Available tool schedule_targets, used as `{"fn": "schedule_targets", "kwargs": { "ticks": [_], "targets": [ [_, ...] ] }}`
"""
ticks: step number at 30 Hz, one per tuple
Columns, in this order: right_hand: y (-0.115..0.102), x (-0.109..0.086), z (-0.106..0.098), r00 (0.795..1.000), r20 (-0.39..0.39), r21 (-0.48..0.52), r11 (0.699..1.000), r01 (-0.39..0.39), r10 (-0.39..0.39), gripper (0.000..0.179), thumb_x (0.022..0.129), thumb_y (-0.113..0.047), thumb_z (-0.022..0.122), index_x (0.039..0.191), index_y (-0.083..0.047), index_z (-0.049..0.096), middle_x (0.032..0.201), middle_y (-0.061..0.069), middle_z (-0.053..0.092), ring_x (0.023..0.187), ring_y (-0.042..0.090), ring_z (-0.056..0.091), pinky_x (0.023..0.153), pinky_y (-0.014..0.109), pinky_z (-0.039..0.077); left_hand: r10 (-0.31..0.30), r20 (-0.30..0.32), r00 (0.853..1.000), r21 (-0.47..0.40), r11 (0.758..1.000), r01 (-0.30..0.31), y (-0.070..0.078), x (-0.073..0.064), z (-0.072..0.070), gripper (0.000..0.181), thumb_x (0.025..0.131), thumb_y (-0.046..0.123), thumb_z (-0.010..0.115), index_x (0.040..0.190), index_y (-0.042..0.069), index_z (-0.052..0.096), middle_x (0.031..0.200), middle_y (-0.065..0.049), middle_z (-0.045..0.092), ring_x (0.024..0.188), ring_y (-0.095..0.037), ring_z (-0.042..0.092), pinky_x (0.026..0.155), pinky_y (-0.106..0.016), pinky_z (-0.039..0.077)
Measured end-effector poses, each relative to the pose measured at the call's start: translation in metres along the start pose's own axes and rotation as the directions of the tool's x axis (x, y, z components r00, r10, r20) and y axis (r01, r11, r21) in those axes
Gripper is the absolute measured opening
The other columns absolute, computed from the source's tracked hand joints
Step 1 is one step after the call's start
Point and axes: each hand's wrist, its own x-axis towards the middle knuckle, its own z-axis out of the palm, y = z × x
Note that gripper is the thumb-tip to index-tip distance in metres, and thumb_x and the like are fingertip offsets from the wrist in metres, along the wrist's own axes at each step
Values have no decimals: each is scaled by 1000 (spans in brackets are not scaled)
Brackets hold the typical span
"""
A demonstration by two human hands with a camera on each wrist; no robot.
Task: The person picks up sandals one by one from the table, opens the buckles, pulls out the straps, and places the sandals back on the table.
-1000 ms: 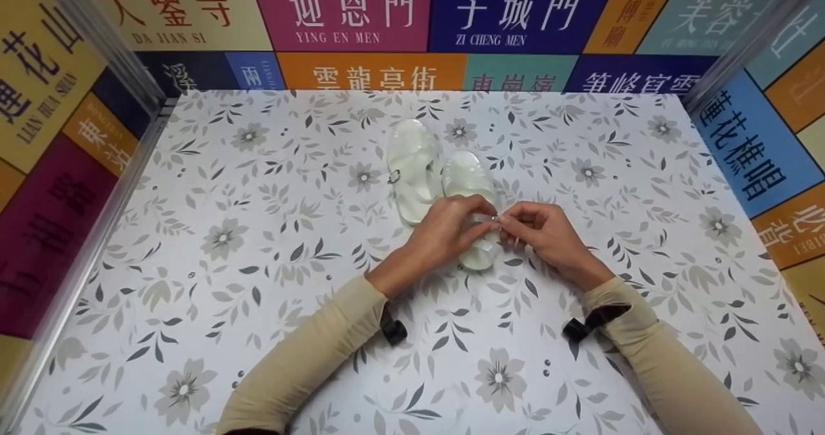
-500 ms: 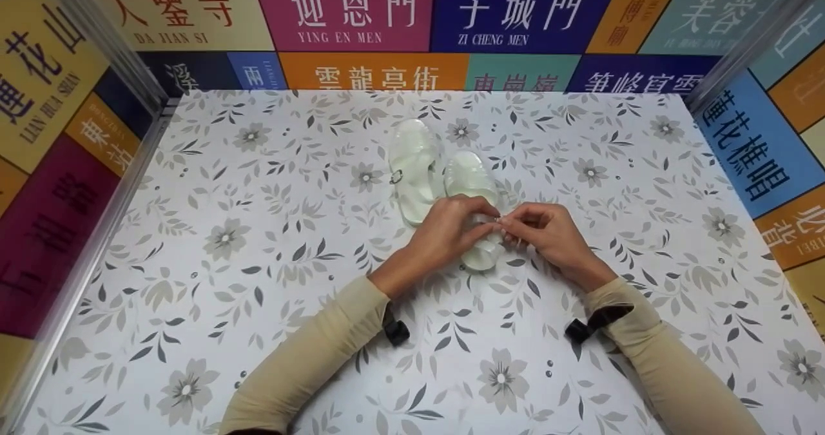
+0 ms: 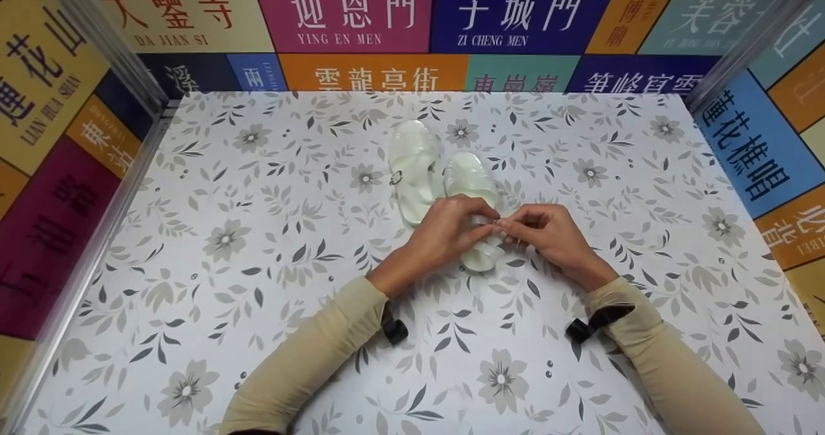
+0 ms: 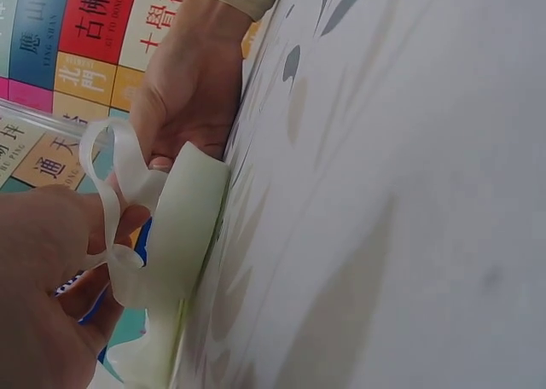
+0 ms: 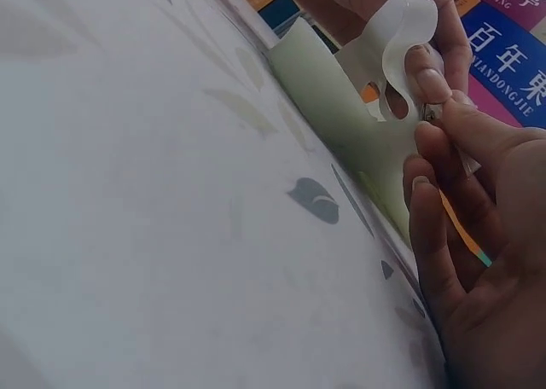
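Note:
A pale green sandal [image 3: 472, 176] lies on the patterned table under both hands. My left hand [image 3: 445, 225] reaches across its heel part and pinches the ankle strap [image 5: 401, 35] between thumb and fingers. From the right side, my right hand [image 3: 546, 230] pinches the strap at a small metal buckle [image 5: 430, 113]. The fingertips of both hands meet there and cover most of the buckle. In the left wrist view the strap [image 4: 132, 154] stands up in a loop above the heel.
The matching sandal [image 3: 411, 154] lies close by on the left, with its own buckle [image 3: 396, 178] showing at the side. Panels with large characters [image 3: 361, 9] stand behind and beside the floral table surface [image 3: 271, 332].

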Motion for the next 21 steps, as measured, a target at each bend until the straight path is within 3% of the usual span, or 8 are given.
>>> {"fn": "schedule_targets", "kwargs": {
  "ticks": [7,14,21],
  "targets": [
    [-1,1,0,999,11,-12,999,-30,31,26,103,-14,75,95,10,73,77,3,75,65,15,65,60,26,56,0,88,996,-71,997,7,-1,1,-6,23,99,19,80,122,14,81,120,1,82,122,-14,75,105,-20,56],
    [-5,1,-2,998,49,51,997,-51,48,34,109,-18,66,99,14,68,79,8,73,64,16,67,55,27,58,-11,68,998,-43,999,14,-1,1,-6,22,101,22,79,121,14,81,118,1,83,118,-13,76,104,-22,57],
    [-4,-1,-6,996,84,90,995,-37,29,27,107,-10,67,102,17,64,82,9,72,66,16,67,54,28,58,-32,56,998,-42,999,34,-3,0,-3,23,101,24,79,121,13,81,118,0,83,116,-14,76,104,-22,57]
  ]
}}
